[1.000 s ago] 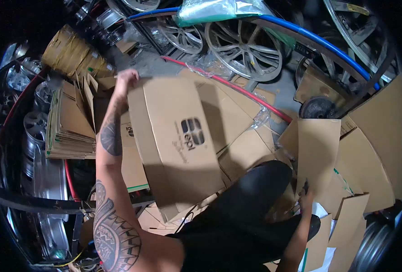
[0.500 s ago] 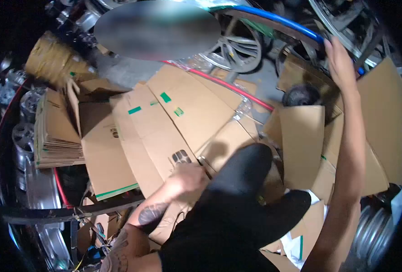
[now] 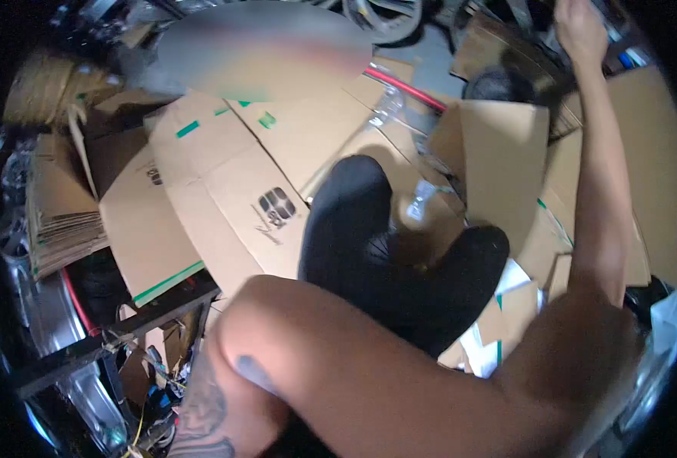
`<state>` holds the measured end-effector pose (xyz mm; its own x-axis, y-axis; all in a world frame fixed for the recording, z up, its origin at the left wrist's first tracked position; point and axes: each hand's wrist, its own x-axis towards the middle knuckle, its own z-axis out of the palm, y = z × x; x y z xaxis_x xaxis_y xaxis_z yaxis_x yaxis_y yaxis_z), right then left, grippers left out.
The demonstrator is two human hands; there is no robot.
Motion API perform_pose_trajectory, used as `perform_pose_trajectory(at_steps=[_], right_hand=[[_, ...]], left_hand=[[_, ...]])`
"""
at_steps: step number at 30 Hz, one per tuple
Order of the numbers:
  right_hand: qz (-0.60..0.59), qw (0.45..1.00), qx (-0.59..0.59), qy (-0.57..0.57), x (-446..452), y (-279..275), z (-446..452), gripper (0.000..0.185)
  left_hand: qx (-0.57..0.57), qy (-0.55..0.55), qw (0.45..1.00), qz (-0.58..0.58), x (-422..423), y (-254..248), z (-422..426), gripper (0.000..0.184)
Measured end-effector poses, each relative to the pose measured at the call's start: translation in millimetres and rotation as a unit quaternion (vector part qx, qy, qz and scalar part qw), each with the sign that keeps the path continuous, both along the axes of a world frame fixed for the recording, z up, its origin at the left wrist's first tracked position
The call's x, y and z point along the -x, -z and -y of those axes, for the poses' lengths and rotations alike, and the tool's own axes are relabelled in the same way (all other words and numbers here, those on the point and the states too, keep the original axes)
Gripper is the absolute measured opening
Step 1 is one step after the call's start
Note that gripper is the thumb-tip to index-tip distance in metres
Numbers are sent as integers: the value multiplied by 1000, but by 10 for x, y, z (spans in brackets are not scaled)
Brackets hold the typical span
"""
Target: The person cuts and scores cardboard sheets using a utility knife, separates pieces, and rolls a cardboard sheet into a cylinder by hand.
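Note:
My right arm stretches up the right side to my right hand (image 3: 580, 32) at the top edge of the head view. Its fingers look curled where the blue-covered rail was half a second ago; the rail itself is now out of frame. Large and close, my tattooed left arm (image 3: 353, 359) is bent, and its forearm crosses toward the right. The left hand is lost in a dark blur near my right upper arm, so its fingers cannot be made out. Below my dark-clothed legs (image 3: 346, 221) lie flattened cardboard boxes (image 3: 239, 198) with green tape and a black printed mark.
A stack of folded cardboard (image 3: 63, 221) stands at left, above a dark metal frame bar (image 3: 117, 336). Alloy wheels (image 3: 388, 19) lie at the top. A red bar (image 3: 407, 88) crosses behind an upright cardboard piece (image 3: 504, 160). Clear plastic (image 3: 421, 200) lies on the cardboard.
My left hand has left the printed cardboard, and its forearm has swung up across my body. The view has tipped downward, so the blue rail is no longer visible.

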<state>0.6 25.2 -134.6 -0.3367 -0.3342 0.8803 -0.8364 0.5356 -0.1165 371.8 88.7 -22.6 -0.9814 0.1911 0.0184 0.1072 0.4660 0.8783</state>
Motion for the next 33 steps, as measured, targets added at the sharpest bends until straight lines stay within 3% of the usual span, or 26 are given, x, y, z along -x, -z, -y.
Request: perform_pose_trajectory(at_steps=[2,4,6,7,10,12,14,15,17,18,19,20,22,24,26,28,30,31,32,33], right_hand=[[-11,998,-36,45,235,76,-53,38],[-53,998,-21,18,249,59,-34,44],[11,999,-32,-2,50,-31,-40,46],[145,986,-70,30,-112,-140,-45,47],[-15,998,-56,-11,220,43,-137,49],[81,993,-81,-33,172,-53,-177,52],[76,994,-73,-39,167,-87,-173,49],[110,990,-77,-33,128,-116,-169,50],[129,989,-67,-28,173,-114,-144,52],[145,987,-73,-16,149,-153,-114,53],[140,988,-47,-38,179,-146,-75,53],[137,989,-22,-58,209,-116,-68,53],[235,960,36,-146,215,-205,-115,52],[343,892,108,-275,433,-155,-301,49],[429,788,171,-408,605,-167,-304,47],[298,888,103,-334,136,-123,-304,34],[286,924,-30,-251,-467,306,-287,32],[226,943,-147,-196,-626,678,-279,31],[184,898,-378,-126,-853,827,-380,37],[265,818,-510,-33,-1018,927,-346,42]], left_hand=[[27,-51,998,-21,-192,88,-44,15],[37,-41,998,-34,-334,100,-24,16],[36,-33,998,-44,-441,79,12,19],[37,-27,998,-47,-491,60,36,21],[24,-4,998,-59,-592,6,163,29],[24,-2,997,-67,-710,-45,374,36],[30,-19,998,-43,-846,11,741,42],[44,-37,998,12,-890,224,950,45],[124,-68,981,136,-1068,1145,1272,47],[64,-147,949,272,-1261,1708,1276,42],[148,-151,953,217,-1595,2357,1238,48],[129,-207,928,282,-1802,2664,1057,50],[153,-348,923,56,-2143,3221,680,48],[183,-416,889,52,-2349,3524,426,45],[140,-444,885,-25,-2271,3655,466,39],[131,-451,881,-55,-2283,3773,520,36],[126,-444,885,-65,-2321,3698,553,33],[124,-437,888,-66,-2344,3714,566,34],[123,-426,893,-72,-2325,3736,598,34],[120,-433,891,-71,-2332,3778,598,34]])
